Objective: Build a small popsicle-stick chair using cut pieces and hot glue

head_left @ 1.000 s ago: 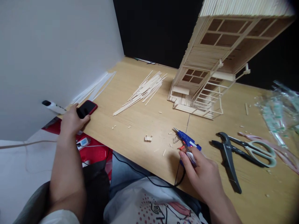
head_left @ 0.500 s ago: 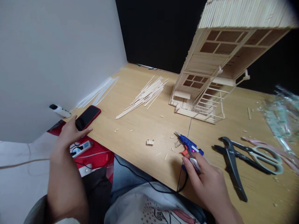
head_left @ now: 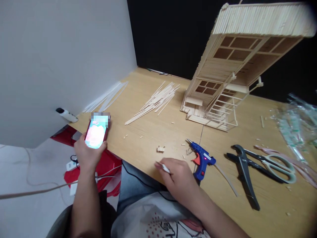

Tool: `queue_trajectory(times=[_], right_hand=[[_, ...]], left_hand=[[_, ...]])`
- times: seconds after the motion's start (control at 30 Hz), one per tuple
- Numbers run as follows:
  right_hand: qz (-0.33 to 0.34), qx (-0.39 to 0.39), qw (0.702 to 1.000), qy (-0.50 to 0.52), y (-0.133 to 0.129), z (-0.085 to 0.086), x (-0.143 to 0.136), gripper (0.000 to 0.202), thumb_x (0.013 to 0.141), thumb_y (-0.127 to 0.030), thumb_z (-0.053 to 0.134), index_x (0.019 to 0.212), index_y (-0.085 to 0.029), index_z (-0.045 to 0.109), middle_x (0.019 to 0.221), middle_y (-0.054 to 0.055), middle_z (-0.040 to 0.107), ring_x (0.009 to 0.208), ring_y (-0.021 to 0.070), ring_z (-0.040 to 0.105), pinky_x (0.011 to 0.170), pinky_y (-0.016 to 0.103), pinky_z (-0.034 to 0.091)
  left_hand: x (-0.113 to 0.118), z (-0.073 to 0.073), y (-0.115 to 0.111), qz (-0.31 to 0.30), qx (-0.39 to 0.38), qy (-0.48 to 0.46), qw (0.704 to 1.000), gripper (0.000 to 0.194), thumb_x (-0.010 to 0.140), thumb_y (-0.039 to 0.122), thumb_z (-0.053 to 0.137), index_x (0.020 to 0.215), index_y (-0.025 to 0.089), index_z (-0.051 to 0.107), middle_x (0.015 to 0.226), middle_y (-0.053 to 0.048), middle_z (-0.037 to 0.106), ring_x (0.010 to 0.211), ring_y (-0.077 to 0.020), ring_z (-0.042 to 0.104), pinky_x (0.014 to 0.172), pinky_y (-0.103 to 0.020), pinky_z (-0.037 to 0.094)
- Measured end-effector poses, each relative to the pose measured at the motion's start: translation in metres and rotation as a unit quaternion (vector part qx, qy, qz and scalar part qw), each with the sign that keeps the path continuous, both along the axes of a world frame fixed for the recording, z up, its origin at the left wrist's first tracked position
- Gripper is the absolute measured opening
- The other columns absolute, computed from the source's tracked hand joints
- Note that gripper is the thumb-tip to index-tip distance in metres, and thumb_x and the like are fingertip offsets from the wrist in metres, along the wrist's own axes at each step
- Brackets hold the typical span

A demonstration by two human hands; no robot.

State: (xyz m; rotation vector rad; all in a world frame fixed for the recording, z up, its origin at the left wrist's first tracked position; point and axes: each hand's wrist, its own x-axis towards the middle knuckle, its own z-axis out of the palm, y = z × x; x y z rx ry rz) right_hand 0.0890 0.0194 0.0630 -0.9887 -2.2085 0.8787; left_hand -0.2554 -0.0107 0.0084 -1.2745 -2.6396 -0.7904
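Observation:
A smartphone (head_left: pixel 96 134) in a red case, its screen lit, is at the table's left edge. My left hand (head_left: pixel 89 152) is closed around its lower end, thumb on the right side. My right hand (head_left: pixel 178 178) is closed on a small white-handled tool (head_left: pixel 165 168) with a thin tip; its exact kind is hard to make out. Just beyond that tip sits a tiny piece made of short wooden sticks (head_left: pixel 160 149). To the right of this hand lies a blue glue gun (head_left: pixel 203 160) with an orange trigger and a small red light.
A wooden stick model house (head_left: pixel 210 96) stands at the back right. Thin sticks (head_left: pixel 158 100) lie mid-table. Black pliers-like cutters (head_left: pixel 244 168), scissors (head_left: pixel 278 168) and plastic bags (head_left: pixel 292 125) lie right. A white pen-like device (head_left: pixel 66 115) is at the left wall.
The phone's screen has lit up, and my left hand now grips its lower end. My right hand has moved left with the white-handled tool, away from the glue gun.

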Motion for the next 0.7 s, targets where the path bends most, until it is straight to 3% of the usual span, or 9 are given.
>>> queue_trajectory(times=[0.07,0.17,0.33,0.43,0.53,0.7], right_hand=[[0.050,-0.031,0.998,0.004,0.003,0.004,-0.020,0.029,0.097,-0.016,0.048,0.114,-0.020,0.071,0.098,0.003,0.080,0.085,0.0159,0.074,0.075,0.023,0.052],[0.115,-0.027,0.993,-0.021,0.006,0.009,-0.046,0.059,0.092,-0.011,0.049,0.149,-0.027,0.051,0.120,0.001,0.078,0.100,0.0162,0.075,0.085,0.025,0.054],[0.088,0.022,0.983,-0.161,0.012,0.012,-0.063,0.057,0.098,-0.027,0.054,0.154,-0.031,0.046,0.104,0.004,0.081,0.088,0.0230,0.077,0.072,0.029,0.056],[0.012,0.040,0.979,-0.199,0.018,0.012,-0.054,0.067,0.099,-0.035,0.054,0.161,-0.023,0.033,0.094,0.007,0.081,0.076,0.0254,0.077,0.063,0.031,0.054],[-0.075,0.054,0.981,-0.172,0.018,0.011,-0.038,0.081,0.099,-0.037,0.051,0.164,-0.006,0.016,0.082,0.008,0.079,0.065,0.0256,0.074,0.056,0.032,0.052],[-0.050,0.082,0.992,-0.082,-0.001,0.005,-0.017,0.074,0.094,-0.024,0.052,0.160,-0.003,0.026,0.083,0.008,0.078,0.059,0.0208,0.071,0.054,0.030,0.052]], left_hand=[[0.024,0.002,-0.004,-0.035,0.066,0.043,0.996,0.082,0.068,0.049,0.076,0.138,0.014,0.053,0.123,-0.020,0.064,0.116,-0.0435,0.058,0.099,-0.058,0.048],[0.065,0.008,-0.004,-0.111,0.133,0.070,0.982,0.084,0.070,0.044,0.079,0.143,0.013,0.049,0.129,-0.021,0.061,0.119,-0.0422,0.056,0.102,-0.058,0.047],[0.116,0.011,0.001,-0.200,0.196,0.035,0.959,0.078,0.075,0.035,0.076,0.145,0.018,0.047,0.130,-0.017,0.062,0.119,-0.0359,0.058,0.101,-0.052,0.049],[0.127,0.012,0.003,-0.217,0.194,0.029,0.956,0.081,0.072,0.033,0.079,0.145,0.016,0.047,0.131,-0.017,0.061,0.120,-0.0356,0.058,0.102,-0.051,0.049],[0.129,0.013,0.005,-0.204,0.187,0.041,0.960,0.082,0.071,0.033,0.082,0.143,0.015,0.047,0.130,-0.018,0.061,0.120,-0.0356,0.058,0.102,-0.051,0.049],[0.127,0.014,0.010,-0.178,0.183,0.047,0.966,0.082,0.072,0.035,0.082,0.142,0.014,0.047,0.126,-0.018,0.060,0.119,-0.0348,0.058,0.102,-0.051,0.048]])
